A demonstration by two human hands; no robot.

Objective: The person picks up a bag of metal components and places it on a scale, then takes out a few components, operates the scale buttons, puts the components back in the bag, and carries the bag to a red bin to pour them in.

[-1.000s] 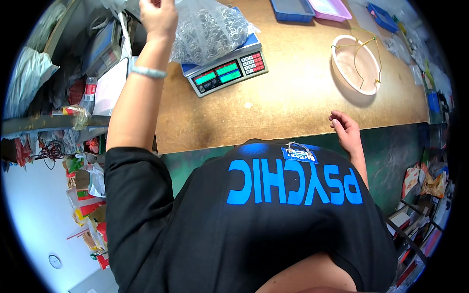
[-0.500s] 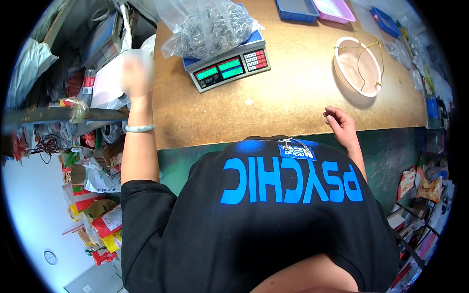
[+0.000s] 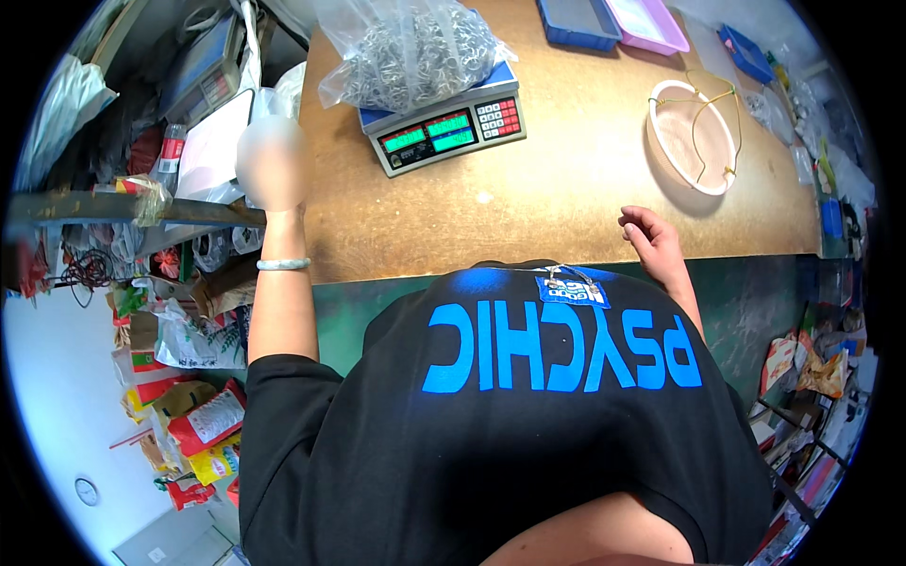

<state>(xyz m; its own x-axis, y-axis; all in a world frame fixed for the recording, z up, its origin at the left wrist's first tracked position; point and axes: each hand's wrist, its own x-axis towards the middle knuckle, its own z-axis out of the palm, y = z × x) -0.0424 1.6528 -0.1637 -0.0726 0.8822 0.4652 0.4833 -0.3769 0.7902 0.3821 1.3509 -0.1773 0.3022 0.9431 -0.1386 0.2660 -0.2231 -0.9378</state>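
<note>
A round blur covers my left hand (image 3: 271, 168), so its fingers and anything in them are hidden. It is at the table's left edge, next to a white sheet-like thing (image 3: 215, 151); a pale bangle circles the wrist. Loosely bent and holding nothing visible, my right hand (image 3: 653, 243) hovers by the table's near edge, its thumb apart from the fingers. Between and beyond the hands stands a digital scale (image 3: 444, 132) with lit green displays. On its platform rests a clear plastic bag (image 3: 420, 61) full of small silvery metal pieces.
A pinkish oval basket (image 3: 692, 141) with thin yellowish handles sits at the right of the wooden table (image 3: 557, 179). Blue (image 3: 580, 26) and pink trays (image 3: 651, 24) lie at the far edge. Left of the table are a metal bar (image 3: 123, 208), a bottle (image 3: 170, 151) and another scale (image 3: 203, 80).
My left hand has come slightly nearer to me and to the right. My right hand has barely moved. The view has shifted a little; the scale and bag keep their places.
</note>
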